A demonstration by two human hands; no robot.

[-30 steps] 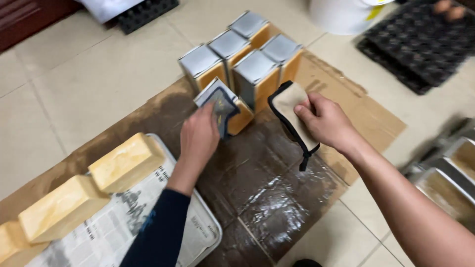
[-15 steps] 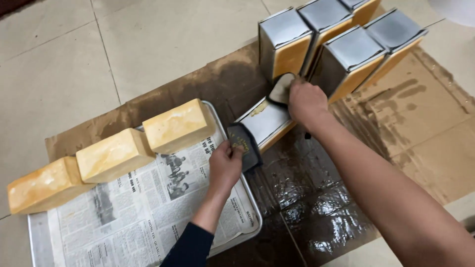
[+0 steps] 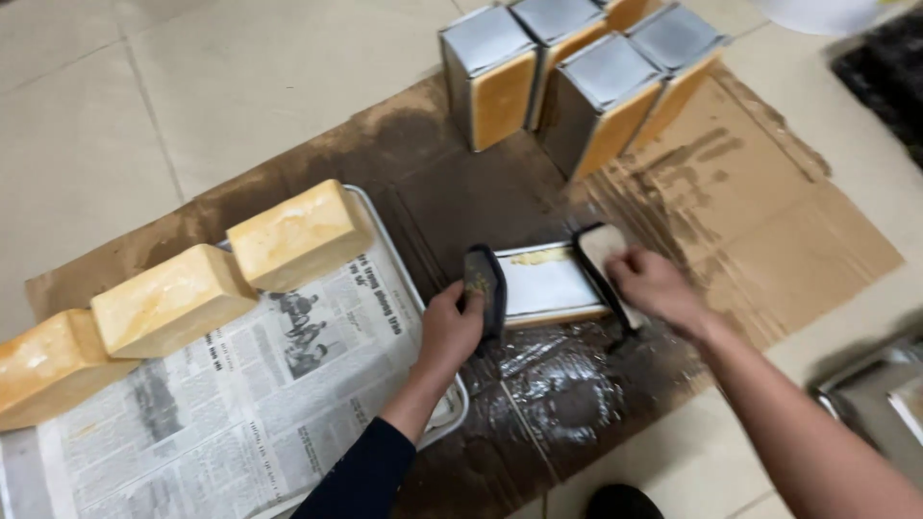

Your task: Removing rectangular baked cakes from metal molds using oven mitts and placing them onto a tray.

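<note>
While your hands clamp padded cloths on loaf tin [image 3: 548,284], left hand [image 3: 450,332] one end, right hand [image 3: 654,286] other, tin lies on cardboard [image 3: 769,231] beside tray [image 3: 385,226]. Three loaves [image 3: 298,234] out on tray; four tins [image 3: 596,101] beyond still full.

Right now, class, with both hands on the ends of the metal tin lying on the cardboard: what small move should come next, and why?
Probably lift and tip the tin over the newspaper-lined tray. The left hand and right hand grip its two ends through dark pads. Three loaves already stand in a row on the tray, with bare paper beside them, and a pale loaf edge shows at the tin's rim.
</note>
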